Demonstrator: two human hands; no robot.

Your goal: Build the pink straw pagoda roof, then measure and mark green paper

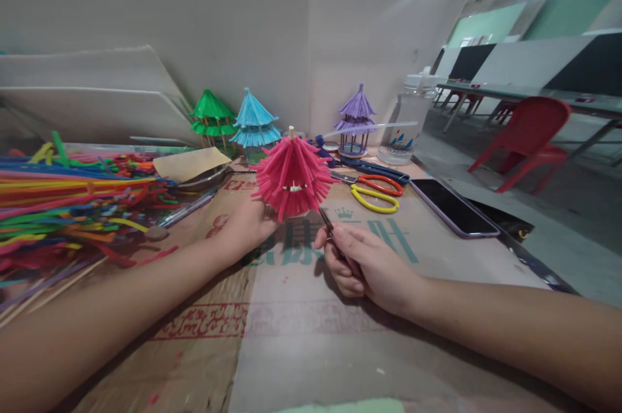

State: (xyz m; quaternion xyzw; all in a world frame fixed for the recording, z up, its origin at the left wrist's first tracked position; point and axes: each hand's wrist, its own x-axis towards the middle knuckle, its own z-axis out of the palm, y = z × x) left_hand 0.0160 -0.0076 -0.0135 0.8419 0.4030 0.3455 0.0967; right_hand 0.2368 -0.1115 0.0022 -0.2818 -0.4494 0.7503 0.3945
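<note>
My left hand (250, 222) is closed at the underside of a pink paper-umbrella-shaped roof (294, 173), made of fuzzy pipe-cleaner strips around a pale central stick. The roof hides most of those fingers. In my right hand (362, 260) is a slim dark metal tool (326, 224) with a pointed tip; whether it is tweezers or small scissors I cannot make out. Its tip reaches the lower right fringe of the pink roof. Behind stand similar two-tiered pavilions: a green one (211, 116), a light blue one (253, 120) and a purple one (356, 120).
Bundles of coloured pipe cleaners (72, 205) cover the left side. Scissors with orange and yellow handles (374, 198), dark blue-handled pliers (383, 170), a phone (454, 207) and a clear bottle (405, 121) lie or stand at right. White boards (155, 24) rise behind.
</note>
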